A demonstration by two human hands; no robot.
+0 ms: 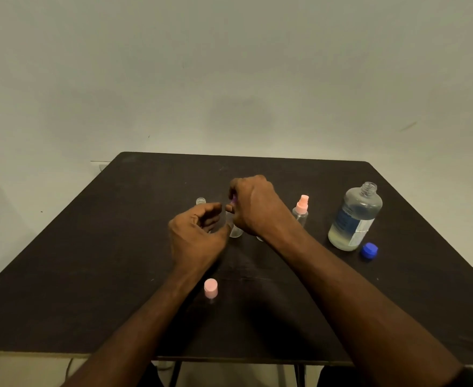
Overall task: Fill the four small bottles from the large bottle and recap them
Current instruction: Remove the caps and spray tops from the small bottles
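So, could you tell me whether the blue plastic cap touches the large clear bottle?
Apart: the head view shows dark table between the blue plastic cap and the large clear bottle.

Dark brown wooden counter (90, 261); clear large plastic bottle (354, 217) with blue-white label; round blue cap (368, 250); pink cylindrical cap (210, 287); pink spray top (302, 203).

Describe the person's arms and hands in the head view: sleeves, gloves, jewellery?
Both forearms are bare as far as the frame shows: no sleeves, cuffs or gloves. The left hand and right hand show no watch, bracelet or wrist strap. No rings are visible on the fingers that show, though several are tucked out of sight. No markers, tape or cables on either arm.
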